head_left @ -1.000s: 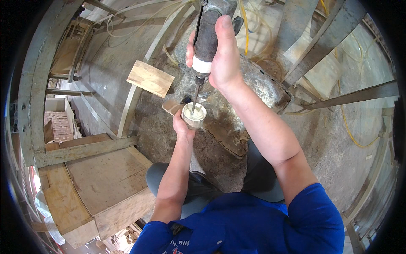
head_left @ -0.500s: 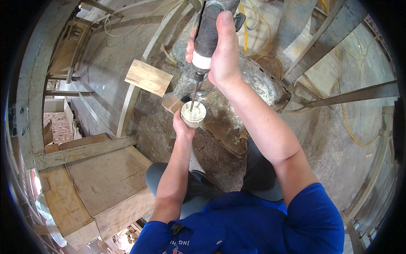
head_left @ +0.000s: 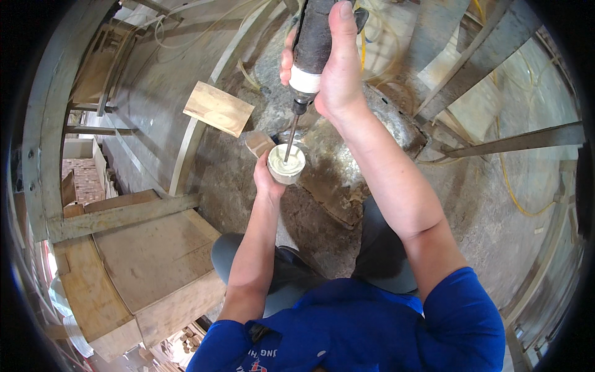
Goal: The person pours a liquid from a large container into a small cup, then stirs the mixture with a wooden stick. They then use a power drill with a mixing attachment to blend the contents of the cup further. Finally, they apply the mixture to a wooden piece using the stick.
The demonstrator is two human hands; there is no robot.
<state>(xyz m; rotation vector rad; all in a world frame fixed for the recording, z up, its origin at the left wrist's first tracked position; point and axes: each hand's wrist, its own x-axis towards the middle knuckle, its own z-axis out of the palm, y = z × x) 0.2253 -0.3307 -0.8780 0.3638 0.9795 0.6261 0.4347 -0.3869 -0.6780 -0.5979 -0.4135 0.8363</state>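
In the head view, the right hand [head_left: 339,80] grasps the drill [head_left: 311,46], whose bit [head_left: 292,135] reaches down into pale paste [head_left: 292,164] in the cup [head_left: 284,178]; the left hand [head_left: 267,180] clasps the cup, below the drill and ahead of the left knee [head_left: 227,251]; 1 board [head_left: 219,108] lies beyond the cup, to the left.

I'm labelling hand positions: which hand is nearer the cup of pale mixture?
Left. The left hand holds the cup by its side; the right hand is apart from it, gripping the drill above it in the picture.
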